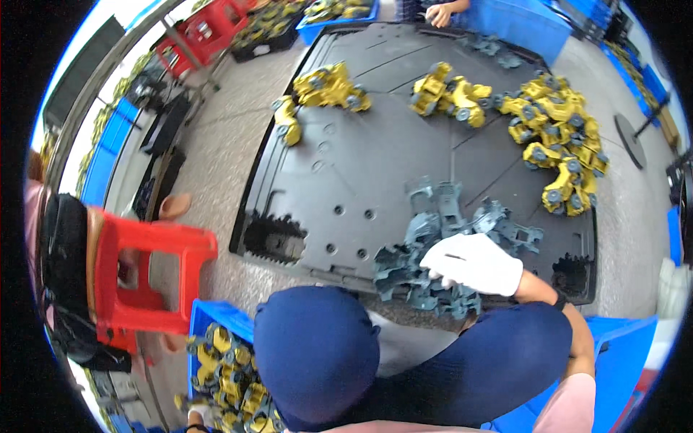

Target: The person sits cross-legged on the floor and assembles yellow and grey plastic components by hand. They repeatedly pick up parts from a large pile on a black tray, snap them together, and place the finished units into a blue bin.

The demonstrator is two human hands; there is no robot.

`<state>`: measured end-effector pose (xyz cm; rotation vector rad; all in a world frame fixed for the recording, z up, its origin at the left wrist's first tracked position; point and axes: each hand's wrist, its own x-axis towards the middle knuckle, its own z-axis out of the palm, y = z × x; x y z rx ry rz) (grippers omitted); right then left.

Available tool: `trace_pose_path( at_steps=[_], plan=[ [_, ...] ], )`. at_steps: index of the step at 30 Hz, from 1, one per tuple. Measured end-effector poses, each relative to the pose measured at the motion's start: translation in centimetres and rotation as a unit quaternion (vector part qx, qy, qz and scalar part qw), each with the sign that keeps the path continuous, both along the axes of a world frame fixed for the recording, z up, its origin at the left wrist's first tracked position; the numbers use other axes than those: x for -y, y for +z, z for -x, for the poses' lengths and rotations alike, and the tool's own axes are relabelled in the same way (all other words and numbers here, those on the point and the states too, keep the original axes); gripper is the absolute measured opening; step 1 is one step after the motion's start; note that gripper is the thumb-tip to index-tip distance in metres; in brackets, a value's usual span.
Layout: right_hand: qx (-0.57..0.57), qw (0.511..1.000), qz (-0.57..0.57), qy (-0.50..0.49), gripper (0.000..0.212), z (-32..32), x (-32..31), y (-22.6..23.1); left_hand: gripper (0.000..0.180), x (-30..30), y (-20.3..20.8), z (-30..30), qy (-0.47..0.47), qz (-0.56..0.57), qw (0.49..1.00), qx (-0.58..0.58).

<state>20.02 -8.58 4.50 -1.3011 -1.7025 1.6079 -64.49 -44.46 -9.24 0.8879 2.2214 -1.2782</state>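
My right hand (pixel 476 264), in a white glove, is over a pile of grey-blue moulded plastic parts (pixel 404 270) at the table's near edge. Its fingers curl together against the parts; what lies under them is hidden. At the bottom left, my left hand (pixel 200 413), also white-gloved, shows only in part beside a blue bin of yellow toy vehicles (pixel 229 375). Its fingers are blurred and cut off, so any hold is unclear. Yellow toy vehicles with grey wheels stand on the black table in groups: at left (pixel 328 88), centre (pixel 451 95) and right (pixel 556 130).
The black folding table (pixel 303 187) has toothed cut-outs at its near corners. A red plastic stool (pixel 155 270) stands left, an open blue bin (pixel 613 361) right. Across the table, another person's hand (pixel 440 14) shows near more grey parts (pixel 494 50) and a blue bin (pixel 520 29).
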Motion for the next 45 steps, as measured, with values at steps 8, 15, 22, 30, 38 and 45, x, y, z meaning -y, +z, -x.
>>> trace_pose_path(
  at_steps=[8, 15, 22, 30, 38, 45],
  plan=[
    [0.004, 0.999, -0.007, 0.034, 0.023, 0.0, 0.2, -0.4, 0.024, -32.6, 10.7, -17.7, -0.349, -0.030, 0.935, 0.046],
    [0.011, 1.000, -0.002, -0.005, 0.022, 0.0, -1.2, -0.8, 0.044, -60.0, 10.3, -42.5, -0.275, -0.510, 0.701, 0.416],
    [0.052, 0.996, -0.063, 0.016, 0.022, -0.8, -1.6, -0.5, 0.072, -77.1, 3.4, -48.7, -0.092, -0.627, 0.699, 0.331],
    [0.038, 0.998, -0.022, -0.047, 0.020, -1.1, -2.2, -0.1, 0.041, -75.6, -0.2, -49.6, -0.070, -0.396, 0.742, 0.537],
    [0.060, 0.982, -0.085, -0.155, 0.022, -1.8, -2.2, -1.4, 0.056, -62.6, 5.0, -53.0, -0.029, -0.281, 0.578, 0.766],
    [0.188, 0.909, -0.223, -0.297, 0.022, -4.3, -3.3, -6.0, 0.058, -53.8, 5.4, -55.2, 0.141, -0.176, 0.483, 0.846]
  ],
)
